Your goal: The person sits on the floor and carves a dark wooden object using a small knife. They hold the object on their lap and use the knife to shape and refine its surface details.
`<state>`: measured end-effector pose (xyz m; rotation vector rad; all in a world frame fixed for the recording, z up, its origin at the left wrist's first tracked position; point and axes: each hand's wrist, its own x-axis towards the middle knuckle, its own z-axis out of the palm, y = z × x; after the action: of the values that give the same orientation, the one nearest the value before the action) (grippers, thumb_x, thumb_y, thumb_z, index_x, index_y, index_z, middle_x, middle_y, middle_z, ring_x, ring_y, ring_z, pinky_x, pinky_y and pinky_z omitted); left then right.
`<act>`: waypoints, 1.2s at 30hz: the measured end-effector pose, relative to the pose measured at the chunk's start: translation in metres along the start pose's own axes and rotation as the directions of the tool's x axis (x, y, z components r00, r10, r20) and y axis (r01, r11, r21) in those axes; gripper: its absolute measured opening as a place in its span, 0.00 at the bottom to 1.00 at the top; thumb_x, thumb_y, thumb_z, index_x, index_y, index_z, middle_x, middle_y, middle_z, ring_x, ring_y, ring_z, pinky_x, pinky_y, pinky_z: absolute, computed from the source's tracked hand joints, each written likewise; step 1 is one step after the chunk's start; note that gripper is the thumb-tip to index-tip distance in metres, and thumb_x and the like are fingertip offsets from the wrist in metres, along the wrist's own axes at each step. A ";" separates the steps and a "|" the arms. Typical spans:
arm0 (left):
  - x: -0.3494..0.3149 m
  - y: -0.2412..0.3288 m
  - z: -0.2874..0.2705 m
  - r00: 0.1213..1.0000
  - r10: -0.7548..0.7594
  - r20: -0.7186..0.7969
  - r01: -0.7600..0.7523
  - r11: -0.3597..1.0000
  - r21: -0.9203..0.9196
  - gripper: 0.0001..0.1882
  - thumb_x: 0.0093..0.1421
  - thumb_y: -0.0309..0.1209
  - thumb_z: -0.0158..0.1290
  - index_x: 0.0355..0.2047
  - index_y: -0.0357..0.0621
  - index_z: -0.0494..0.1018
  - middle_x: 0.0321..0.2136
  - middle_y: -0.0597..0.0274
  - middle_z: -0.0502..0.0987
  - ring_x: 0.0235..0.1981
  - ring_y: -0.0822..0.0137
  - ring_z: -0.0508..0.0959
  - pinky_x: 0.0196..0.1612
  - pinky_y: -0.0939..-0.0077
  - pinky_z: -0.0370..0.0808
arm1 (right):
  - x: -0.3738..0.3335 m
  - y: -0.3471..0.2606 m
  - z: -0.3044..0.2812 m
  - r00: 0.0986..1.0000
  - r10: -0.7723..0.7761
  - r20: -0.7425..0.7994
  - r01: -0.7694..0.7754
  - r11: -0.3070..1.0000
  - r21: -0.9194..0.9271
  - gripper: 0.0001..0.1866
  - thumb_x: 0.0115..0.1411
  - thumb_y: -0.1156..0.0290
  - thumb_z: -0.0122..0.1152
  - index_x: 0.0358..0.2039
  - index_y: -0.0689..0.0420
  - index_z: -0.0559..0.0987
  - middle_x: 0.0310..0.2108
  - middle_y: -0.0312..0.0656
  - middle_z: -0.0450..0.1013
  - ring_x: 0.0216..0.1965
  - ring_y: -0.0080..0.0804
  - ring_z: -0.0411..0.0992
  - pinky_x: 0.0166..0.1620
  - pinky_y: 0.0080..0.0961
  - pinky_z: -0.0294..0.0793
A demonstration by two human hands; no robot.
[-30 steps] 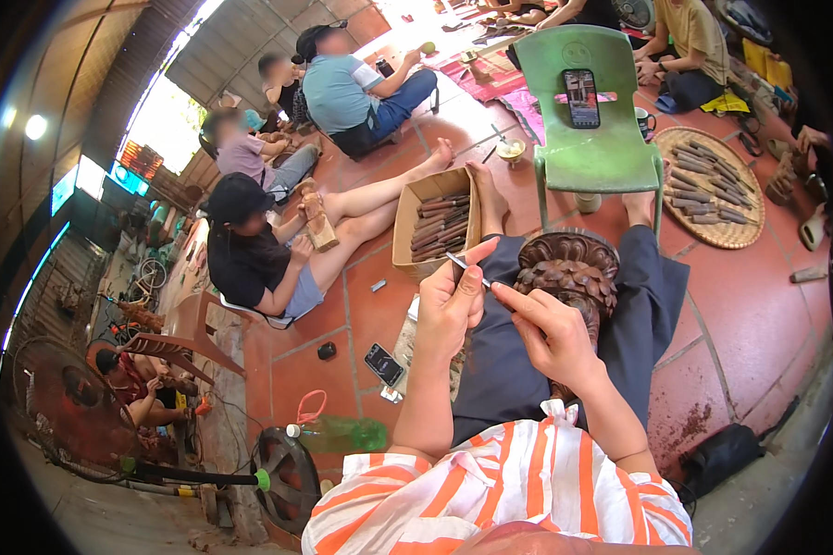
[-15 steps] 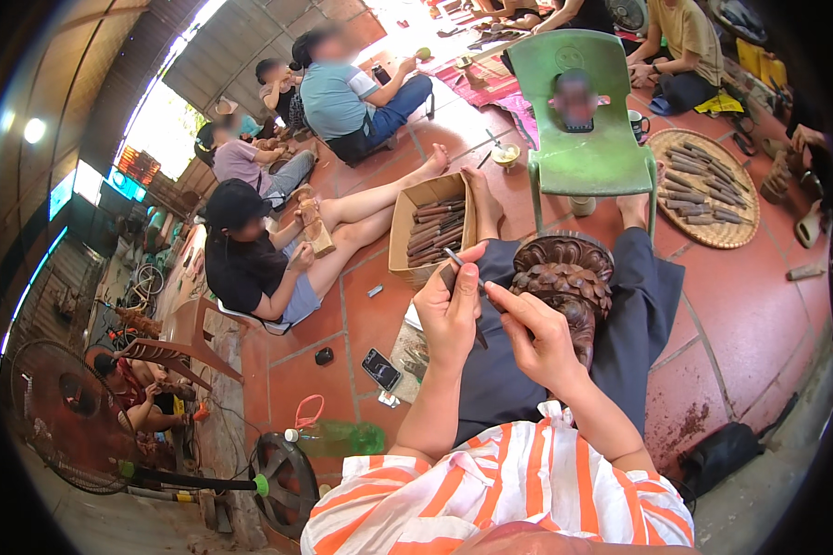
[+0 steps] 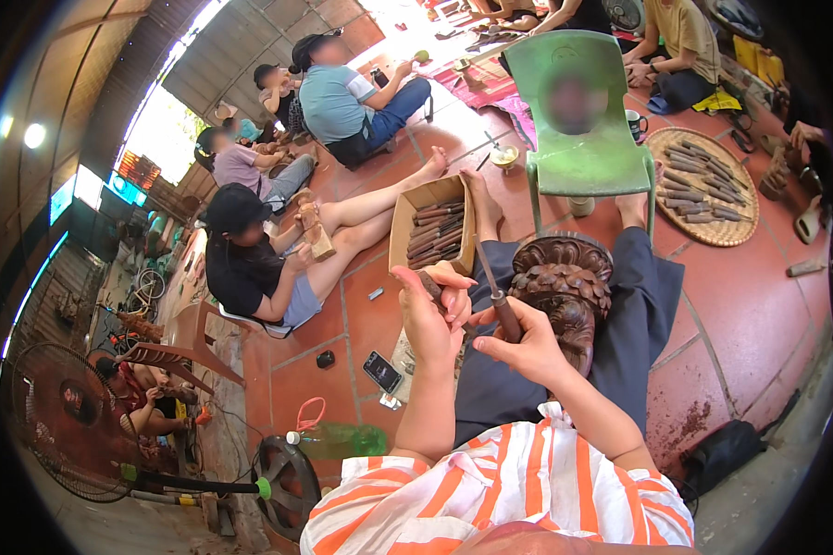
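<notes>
My right hand (image 3: pixel 528 344) grips a carving chisel (image 3: pixel 502 305) by its brown wooden handle, its thin metal blade pointing up and slightly left. Close beside it, my left hand (image 3: pixel 432 319) is raised with the thumb up and the fingers curled round a small dark brown piece (image 3: pixel 431 285); its kind is not clear. Between my legs stands a dark, carved wooden piece (image 3: pixel 565 277) with scrolls and leaf shapes, just beyond my right hand. The cardboard box (image 3: pixel 400 227) past my left hand holds several wooden-handled tools (image 3: pixel 438 229).
A green plastic chair (image 3: pixel 578 166) stands ahead. To its right a round woven tray (image 3: pixel 652 153) carries more tools. A seated person (image 3: pixel 250 259) works on a carving at the left. A phone (image 3: pixel 381 370), green bottle (image 3: pixel 342 439) and standing fan (image 3: pixel 74 416) are at lower left.
My hands have drawn slightly apart. The chisel, earlier lying across both hands, now stands blade up in my right hand. My left hand has turned, its fingers looser.
</notes>
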<state>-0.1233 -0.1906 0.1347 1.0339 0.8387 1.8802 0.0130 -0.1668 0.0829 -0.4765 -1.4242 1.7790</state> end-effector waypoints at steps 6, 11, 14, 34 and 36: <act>0.001 0.000 0.026 0.982 0.107 -0.158 -0.095 0.992 0.085 0.26 0.69 0.45 0.38 0.37 0.29 0.72 0.16 0.67 0.65 0.16 0.76 0.67 0.19 0.83 0.67 | -0.001 0.004 0.004 0.993 0.030 -0.117 -0.027 0.999 0.021 0.08 0.52 0.75 0.65 0.28 0.60 0.73 0.15 0.27 0.63 0.17 0.11 0.58 0.21 0.14 0.55; 0.001 -0.003 0.006 0.965 0.216 -0.150 -0.155 0.928 0.340 0.15 0.67 0.33 0.43 0.37 0.30 0.72 0.27 0.52 0.79 0.28 0.66 0.80 0.30 0.77 0.78 | 0.002 0.009 -0.001 0.981 -0.080 -0.179 0.060 0.992 -0.110 0.07 0.52 0.76 0.64 0.26 0.60 0.73 0.13 0.27 0.62 0.17 0.12 0.57 0.21 0.16 0.55; 0.001 -0.003 0.002 0.951 0.265 -0.157 -0.176 0.886 0.429 0.17 0.68 0.34 0.42 0.34 0.30 0.73 0.23 0.53 0.78 0.25 0.68 0.79 0.28 0.77 0.78 | 0.002 0.009 -0.003 0.975 -0.113 -0.189 0.082 0.983 -0.166 0.07 0.51 0.76 0.64 0.25 0.61 0.74 0.13 0.29 0.62 0.18 0.13 0.56 0.21 0.17 0.56; -0.002 -0.002 -0.006 0.999 -0.006 0.034 0.003 0.995 0.102 0.17 0.68 0.35 0.42 0.44 0.33 0.72 0.18 0.72 0.61 0.17 0.82 0.61 0.17 0.88 0.61 | -0.003 -0.004 -0.005 0.980 -0.177 -0.089 0.176 0.984 -0.026 0.24 0.63 0.77 0.46 0.61 0.59 0.63 0.36 0.40 0.75 0.21 0.16 0.64 0.27 0.15 0.68; -0.002 -0.007 -0.001 0.997 -0.058 0.041 0.053 0.993 0.108 0.17 0.68 0.35 0.42 0.45 0.33 0.71 0.18 0.74 0.59 0.17 0.83 0.59 0.17 0.89 0.59 | -0.003 -0.002 -0.008 0.968 -0.241 -0.073 0.231 0.965 -0.121 0.26 0.65 0.78 0.41 0.64 0.57 0.59 0.36 0.41 0.74 0.20 0.17 0.63 0.27 0.15 0.68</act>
<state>-0.1214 -0.1897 0.1275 1.1013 0.9414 1.7761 0.0216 -0.1640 0.0822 -0.4175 -1.4589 1.4780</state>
